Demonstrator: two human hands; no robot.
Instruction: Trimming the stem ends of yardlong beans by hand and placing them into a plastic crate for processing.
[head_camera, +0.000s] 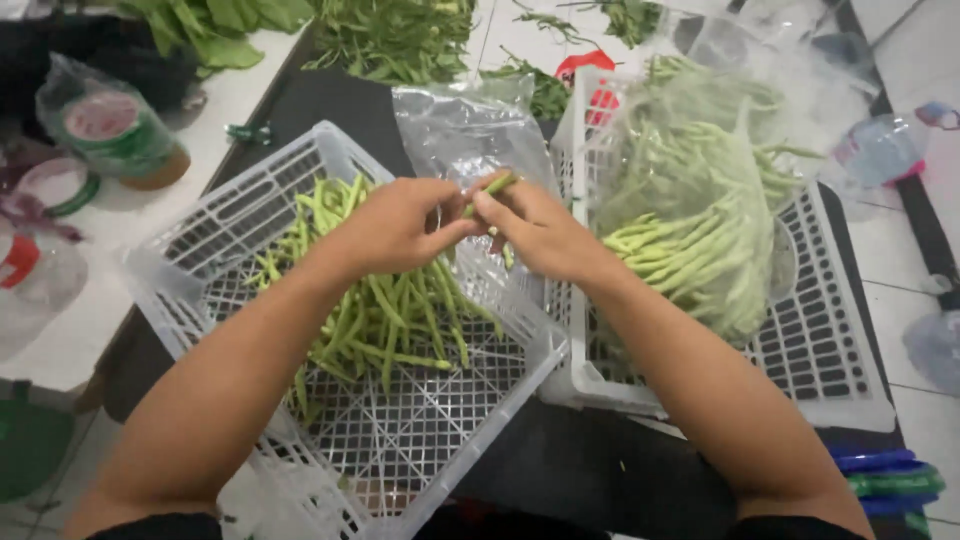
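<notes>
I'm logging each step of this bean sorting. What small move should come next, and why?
Probably drop the green bean, pinched between the left hand and right hand, onto the loose beans in the white crate directly beneath.

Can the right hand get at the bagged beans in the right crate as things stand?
Probably not straight away: the right hand is busy, pinching a green bean together with the left hand. The way itself looks free: the bagged beans lie uncovered in the right crate, just beside that hand.
</notes>
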